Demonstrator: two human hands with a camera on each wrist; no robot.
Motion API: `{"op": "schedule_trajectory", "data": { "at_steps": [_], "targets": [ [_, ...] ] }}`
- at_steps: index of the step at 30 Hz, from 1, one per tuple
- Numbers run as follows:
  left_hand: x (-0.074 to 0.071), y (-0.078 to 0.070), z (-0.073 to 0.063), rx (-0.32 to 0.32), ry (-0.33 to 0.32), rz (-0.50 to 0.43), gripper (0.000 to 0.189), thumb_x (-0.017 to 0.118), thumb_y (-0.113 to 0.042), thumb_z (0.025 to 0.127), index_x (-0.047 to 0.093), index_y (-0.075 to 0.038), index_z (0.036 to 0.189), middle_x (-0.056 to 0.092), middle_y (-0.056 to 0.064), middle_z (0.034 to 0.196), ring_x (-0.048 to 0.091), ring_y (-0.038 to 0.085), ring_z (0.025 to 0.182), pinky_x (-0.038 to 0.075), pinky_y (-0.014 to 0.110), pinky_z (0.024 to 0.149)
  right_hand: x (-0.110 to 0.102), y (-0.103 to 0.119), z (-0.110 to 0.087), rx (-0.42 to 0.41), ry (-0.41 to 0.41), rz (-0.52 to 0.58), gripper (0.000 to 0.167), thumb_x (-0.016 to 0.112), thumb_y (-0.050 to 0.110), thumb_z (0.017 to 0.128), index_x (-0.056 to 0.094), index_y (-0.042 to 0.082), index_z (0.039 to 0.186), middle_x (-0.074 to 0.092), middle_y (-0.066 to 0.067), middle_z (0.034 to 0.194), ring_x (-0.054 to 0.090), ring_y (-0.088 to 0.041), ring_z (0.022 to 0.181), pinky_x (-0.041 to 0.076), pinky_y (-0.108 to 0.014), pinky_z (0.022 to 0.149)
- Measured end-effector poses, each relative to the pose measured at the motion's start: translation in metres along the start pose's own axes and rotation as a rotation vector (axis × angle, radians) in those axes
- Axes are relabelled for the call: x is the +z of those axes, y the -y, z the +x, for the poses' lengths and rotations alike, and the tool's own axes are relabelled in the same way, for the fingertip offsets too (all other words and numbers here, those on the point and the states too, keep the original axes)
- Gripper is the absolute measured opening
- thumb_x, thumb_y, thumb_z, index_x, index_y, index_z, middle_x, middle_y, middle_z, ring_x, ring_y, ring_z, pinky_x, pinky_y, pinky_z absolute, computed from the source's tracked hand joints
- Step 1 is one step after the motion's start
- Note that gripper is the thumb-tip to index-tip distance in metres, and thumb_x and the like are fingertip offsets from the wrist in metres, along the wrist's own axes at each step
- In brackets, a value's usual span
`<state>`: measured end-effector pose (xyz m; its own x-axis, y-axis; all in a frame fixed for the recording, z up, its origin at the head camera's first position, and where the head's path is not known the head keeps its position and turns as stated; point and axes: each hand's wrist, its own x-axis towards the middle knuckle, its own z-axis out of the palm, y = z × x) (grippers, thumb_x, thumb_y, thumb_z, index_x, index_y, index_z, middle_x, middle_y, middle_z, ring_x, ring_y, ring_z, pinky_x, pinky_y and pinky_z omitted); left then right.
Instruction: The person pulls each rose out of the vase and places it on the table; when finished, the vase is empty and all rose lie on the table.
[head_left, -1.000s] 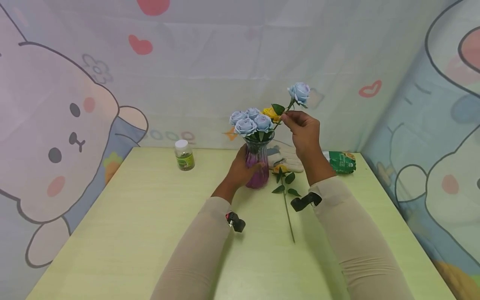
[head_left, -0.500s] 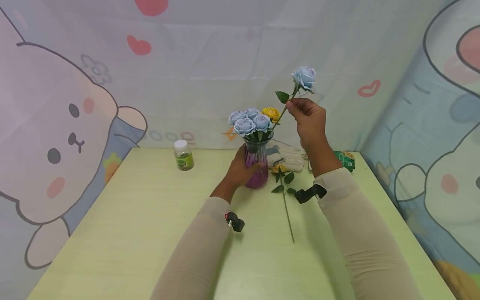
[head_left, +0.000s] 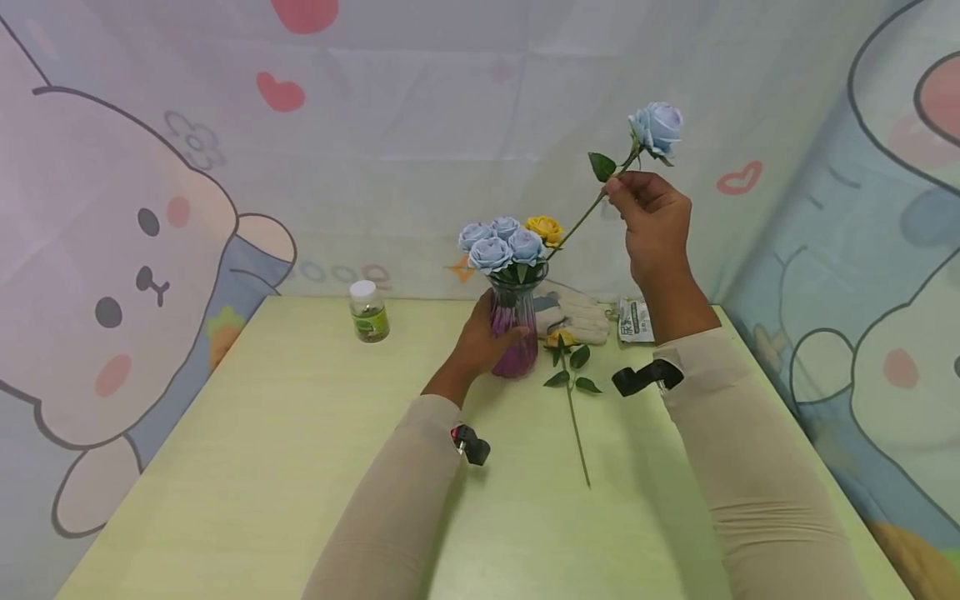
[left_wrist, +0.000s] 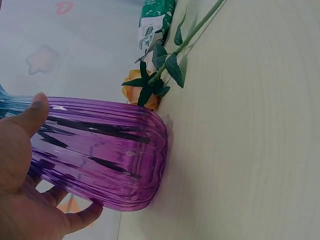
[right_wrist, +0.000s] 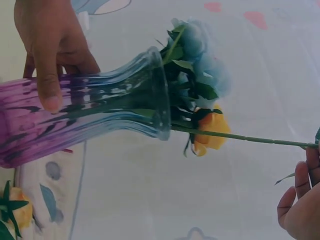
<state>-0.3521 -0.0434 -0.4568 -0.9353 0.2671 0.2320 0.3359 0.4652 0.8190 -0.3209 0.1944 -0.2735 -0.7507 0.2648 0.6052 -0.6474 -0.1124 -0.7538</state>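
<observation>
From the person's head, the widest and farthest view faces forward and down across the table [head_left: 262, 467] to a printed curtain [head_left: 420, 108]. The left wrist camera [head_left: 472, 447], nearest of all, looks sideways past the left hand [head_left: 477, 343] at the vase's [left_wrist: 112, 157] lower part. The right wrist camera [head_left: 647, 379], also turned sideways, faces the vase from slightly farther off. Both wrist views share the vase, the left hand and the yellow flower [left_wrist: 134, 91] on the table.

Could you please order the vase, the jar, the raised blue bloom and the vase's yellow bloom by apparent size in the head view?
1. Vase
2. Jar and raised blue bloom: too alike to rank
3. Yellow bloom
</observation>
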Motion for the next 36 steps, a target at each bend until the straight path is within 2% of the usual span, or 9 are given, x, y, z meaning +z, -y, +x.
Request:
{"op": "schedule_trajectory", "data": {
  "at_steps": [3,8,11,16,25,32,36],
  "targets": [
    [0.000,0.000,0.000,0.007,0.003,-0.008,0.098,0.075,-0.041,0.104,0.015,-0.010,0.175,0.032,0.016,0.179,0.035,0.037,0.166,0.030,0.052,0.137,-0.004,0.007,0.003,-0.031,-0.019,0.004,0.012,0.079,0.005,0.100,0.079,0.013,0.090,0.080,0.006,0.085,0.068,-0.013,0.081,0.048,-0.024,0.074],
    [0.000,0.001,0.000,0.010,-0.002,-0.003,0.098,0.075,-0.040,0.103,0.015,-0.010,0.175,0.033,0.016,0.179,0.036,0.037,0.166,0.030,0.053,0.137,-0.011,0.019,0.006,-0.034,-0.060,0.028,0.000,0.080,0.006,0.098,0.080,0.005,0.099,0.080,0.001,0.088,0.068,-0.016,0.085,0.049,-0.024,0.075],
    [-0.001,0.002,0.001,0.006,-0.003,-0.007,0.098,0.074,-0.041,0.103,0.015,-0.011,0.175,0.032,0.015,0.179,0.035,0.037,0.166,0.030,0.053,0.137,-0.015,0.025,0.008,-0.035,-0.093,0.066,0.006,0.081,0.006,0.097,0.080,0.002,0.102,0.080,-0.001,0.090,0.068,-0.017,0.086,0.049,-0.024,0.075],
    [0.000,0.003,0.003,0.008,0.001,-0.005,0.099,0.074,-0.043,0.104,0.014,-0.011,0.175,0.032,0.015,0.179,0.035,0.037,0.166,0.030,0.053,0.137,-0.024,0.030,0.010,-0.040,-0.131,0.098,0.004,0.082,0.004,0.096,0.080,0.001,0.099,0.080,-0.004,0.089,0.067,-0.017,0.084,0.049,-0.024,0.073],
    [0.002,0.005,0.003,0.016,0.004,0.007,0.099,0.074,-0.043,0.103,0.015,-0.009,0.175,0.033,0.017,0.178,0.036,0.037,0.166,0.030,0.052,0.137,-0.041,0.022,-0.002,0.038,-0.075,0.032,0.006,0.079,0.004,0.099,0.078,0.007,0.093,0.073,-0.001,0.086,0.063,-0.016,0.083,0.051,-0.023,0.074],
    [0.002,0.004,0.002,0.013,0.008,0.011,0.100,0.074,-0.043,0.103,0.014,-0.009,0.175,0.033,0.017,0.178,0.036,0.038,0.166,0.031,0.053,0.136,-0.051,0.019,-0.012,0.109,-0.029,0.008,0.006,0.079,0.010,0.100,0.076,0.006,0.098,0.074,-0.001,0.095,0.075,-0.013,0.081,0.055,-0.026,0.079],
    [0.001,0.004,0.002,0.019,0.008,0.008,0.100,0.074,-0.043,0.103,0.014,-0.008,0.175,0.032,0.018,0.178,0.036,0.038,0.166,0.030,0.053,0.137,-0.056,0.017,-0.018,0.126,0.000,-0.106,0.007,0.076,0.015,0.103,0.074,0.009,0.105,0.079,0.003,0.102,0.081,-0.009,0.084,0.060,-0.022,0.086]
  ]
}}
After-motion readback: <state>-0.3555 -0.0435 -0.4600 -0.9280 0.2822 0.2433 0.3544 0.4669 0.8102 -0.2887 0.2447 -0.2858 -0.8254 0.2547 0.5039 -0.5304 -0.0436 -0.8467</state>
